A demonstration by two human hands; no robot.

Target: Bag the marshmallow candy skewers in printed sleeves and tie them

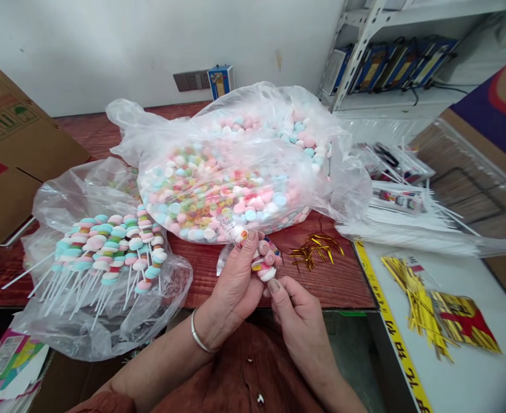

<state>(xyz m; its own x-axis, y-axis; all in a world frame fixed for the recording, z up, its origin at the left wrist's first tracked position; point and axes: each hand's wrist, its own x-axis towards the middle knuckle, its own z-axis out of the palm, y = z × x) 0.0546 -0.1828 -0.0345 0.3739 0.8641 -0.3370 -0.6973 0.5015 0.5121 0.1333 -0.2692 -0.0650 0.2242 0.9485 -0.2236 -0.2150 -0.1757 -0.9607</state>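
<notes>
My left hand [234,282], with a silver bangle at the wrist, is closed round a candy skewer [267,273] in a clear printed wrapper. Pink, white and yellow pieces show through the film, and the upper end of the wrapper sticks out past my thumb. At the skewer's lower end my right hand [298,312] is closed in a pinch, thumb against the fingers. What lies between those fingertips is hidden, though it is right at the wrapper's end. Just beyond, loose gold twist ties [315,250] lie on the dark red table [334,287].
Behind my hands sits a big clear bag [222,152] of pastel candies and gummy rings. To the left, finished-looking candy skewers [106,244] rest on another plastic bag. White sticks [412,212] and packs of gold ties [466,318] lie right. Cardboard boxes [29,132] flank the table.
</notes>
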